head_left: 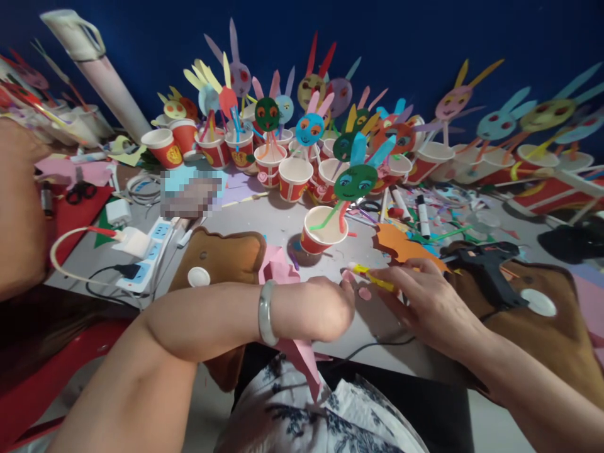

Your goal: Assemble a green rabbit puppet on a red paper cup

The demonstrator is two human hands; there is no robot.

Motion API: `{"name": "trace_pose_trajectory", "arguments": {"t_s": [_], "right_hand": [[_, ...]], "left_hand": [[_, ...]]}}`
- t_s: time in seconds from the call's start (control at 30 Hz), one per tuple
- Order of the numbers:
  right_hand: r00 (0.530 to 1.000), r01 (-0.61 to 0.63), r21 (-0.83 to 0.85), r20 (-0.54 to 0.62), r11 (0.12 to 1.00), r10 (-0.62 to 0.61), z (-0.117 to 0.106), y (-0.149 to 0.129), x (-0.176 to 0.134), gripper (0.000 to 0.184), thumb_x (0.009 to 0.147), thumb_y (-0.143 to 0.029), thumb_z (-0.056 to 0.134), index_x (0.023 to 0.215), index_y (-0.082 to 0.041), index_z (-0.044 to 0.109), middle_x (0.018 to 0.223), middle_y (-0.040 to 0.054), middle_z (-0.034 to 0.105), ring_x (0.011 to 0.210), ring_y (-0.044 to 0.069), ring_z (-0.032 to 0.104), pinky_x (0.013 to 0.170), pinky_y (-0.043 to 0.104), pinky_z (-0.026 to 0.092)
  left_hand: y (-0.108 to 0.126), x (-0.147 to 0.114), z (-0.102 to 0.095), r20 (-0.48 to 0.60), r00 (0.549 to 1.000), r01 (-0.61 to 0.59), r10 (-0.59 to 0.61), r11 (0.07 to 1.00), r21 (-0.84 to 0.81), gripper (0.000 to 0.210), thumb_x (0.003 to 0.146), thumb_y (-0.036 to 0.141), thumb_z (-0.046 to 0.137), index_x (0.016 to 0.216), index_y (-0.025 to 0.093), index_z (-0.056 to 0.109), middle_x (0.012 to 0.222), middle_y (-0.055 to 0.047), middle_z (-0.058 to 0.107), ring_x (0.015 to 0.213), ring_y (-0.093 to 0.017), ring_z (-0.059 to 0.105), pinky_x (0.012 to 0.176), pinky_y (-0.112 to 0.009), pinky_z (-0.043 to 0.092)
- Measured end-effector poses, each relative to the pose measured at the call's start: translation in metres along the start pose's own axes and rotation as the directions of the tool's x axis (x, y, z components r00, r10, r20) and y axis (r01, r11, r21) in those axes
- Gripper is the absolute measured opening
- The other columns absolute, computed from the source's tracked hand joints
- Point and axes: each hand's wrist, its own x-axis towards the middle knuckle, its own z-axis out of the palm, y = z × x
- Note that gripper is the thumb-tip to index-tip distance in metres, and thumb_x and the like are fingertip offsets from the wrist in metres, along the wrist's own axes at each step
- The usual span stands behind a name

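My left hand [325, 308], with a bangle on its wrist, is closed at the table edge. Its fingertips pinch a small pink paper piece [348, 276]; most of its fingers are hidden behind the hand. In my right hand [422, 302] is a slim yellow glue stick [375, 277], its pale tip close to that paper. A second pink paper disc [365, 294] lies on the table between my hands. Pink sheet paper [278, 264] is bunched behind my left forearm and hangs down below it. Just beyond stands a red-and-white paper cup [324, 231] with a green paper rabbit face [355, 182].
Many decorated cups crowd the back. A black glue gun [495, 270] rests on a brown cushion [542, 333] at right. Another brown cushion [226, 251], a power strip [151, 255] with cables, and scissors [81, 187] are at left. Someone's arm [19, 207] shows at the left edge.
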Motion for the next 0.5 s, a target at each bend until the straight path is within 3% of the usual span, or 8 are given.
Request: {"name": "trace_pose_trajectory", "arguments": {"t_s": [0.1,0.2,0.3,0.4,0.5], "right_hand": [[0.999,0.011,0.036,0.038,0.999,-0.012,0.0,0.0,0.002,0.008,0.099,-0.022,0.051,0.106,-0.023,0.055,0.07,-0.0019,0.068,0.056,0.016,0.058,0.078,0.037,0.041],[1.0,-0.026,-0.024,-0.004,0.999,0.026,-0.003,-0.002,0.005,0.01,0.1,-0.023,0.051,0.108,-0.021,0.056,0.077,0.0025,0.072,0.064,0.018,0.063,0.079,0.037,0.041],[0.999,-0.037,-0.005,0.011,0.999,0.037,-0.005,-0.005,0.005,0.008,0.099,-0.025,0.051,0.104,-0.021,0.056,0.072,0.0018,0.069,0.06,0.017,0.061,0.08,0.036,0.042],[0.999,-0.024,-0.001,0.021,1.0,0.024,-0.005,-0.006,0.005,0.006,0.099,-0.024,0.05,0.101,-0.021,0.055,0.066,-0.0012,0.066,0.056,0.016,0.058,0.076,0.034,0.042],[0.998,-0.055,-0.035,-0.029,0.998,0.055,-0.006,-0.007,0.004,0.008,0.1,-0.026,0.049,0.105,-0.022,0.054,0.074,0.0016,0.07,0.06,0.017,0.061,0.076,0.035,0.041]], "left_hand": [[0.0,0.003,0.004,0.081,0.994,-0.069,0.076,0.994,-0.086,0.062,0.071,0.02,0.072,0.121,-0.014,0.062,0.1,-0.032,0.071,0.058,-0.022,0.061,0.044,-0.03,0.04],[0.002,0.008,0.015,0.012,0.999,-0.027,0.029,0.984,-0.174,0.071,0.063,0.016,0.076,0.124,-0.016,0.058,0.087,-0.029,0.072,0.059,-0.024,0.064,0.045,-0.028,0.042],[0.006,0.01,0.022,0.077,0.996,0.064,-0.05,0.981,-0.185,0.083,0.057,0.013,0.078,0.13,-0.016,0.052,0.08,-0.025,0.072,0.062,-0.026,0.065,0.05,-0.03,0.045],[0.006,0.006,0.02,0.049,0.998,0.047,-0.039,0.983,-0.177,0.075,0.068,0.019,0.074,0.131,-0.014,0.053,0.082,-0.023,0.072,0.059,-0.023,0.064,0.05,-0.03,0.045],[0.005,0.001,0.013,0.04,0.999,0.032,-0.028,0.993,-0.115,0.072,0.071,0.021,0.073,0.131,-0.014,0.053,0.084,-0.023,0.073,0.057,-0.02,0.061,0.05,-0.028,0.042]]}}
